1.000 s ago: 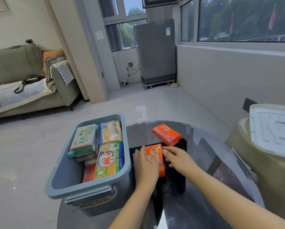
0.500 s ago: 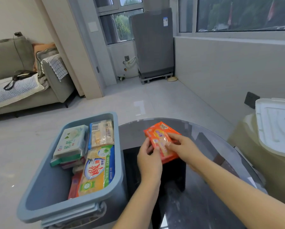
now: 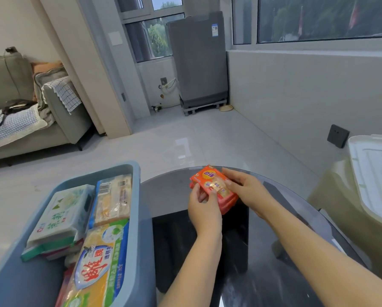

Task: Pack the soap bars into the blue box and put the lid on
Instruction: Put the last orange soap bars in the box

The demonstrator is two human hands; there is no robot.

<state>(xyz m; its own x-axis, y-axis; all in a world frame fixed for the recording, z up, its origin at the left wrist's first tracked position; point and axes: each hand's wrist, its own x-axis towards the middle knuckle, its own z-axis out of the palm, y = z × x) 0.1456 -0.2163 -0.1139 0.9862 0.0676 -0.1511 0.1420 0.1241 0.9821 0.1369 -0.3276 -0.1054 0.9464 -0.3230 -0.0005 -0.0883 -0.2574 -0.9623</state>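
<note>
Two orange soap bars (image 3: 212, 183) are stacked and held above the round glass table (image 3: 168, 191). My left hand (image 3: 202, 207) grips their near left edge and my right hand (image 3: 245, 190) grips their right side. The blue box (image 3: 139, 218) stands at the table's left edge. It holds several wrapped soap bars, among them a white-green pack (image 3: 59, 214), a yellow bar (image 3: 113, 201) and a large yellow-green pack (image 3: 99, 267). A white lid (image 3: 376, 178) lies on a beige seat at the right.
A beige seat (image 3: 340, 218) stands right of the table under the lid. A grey sofa (image 3: 19, 120) is at the far left and a grey appliance (image 3: 197, 60) stands by the window. Pale tiled floor lies beyond the table.
Both hands picked up the orange bar from the table, set it on the second orange bar, and now hold the two stacked and raised. The view has shifted toward the box.
</note>
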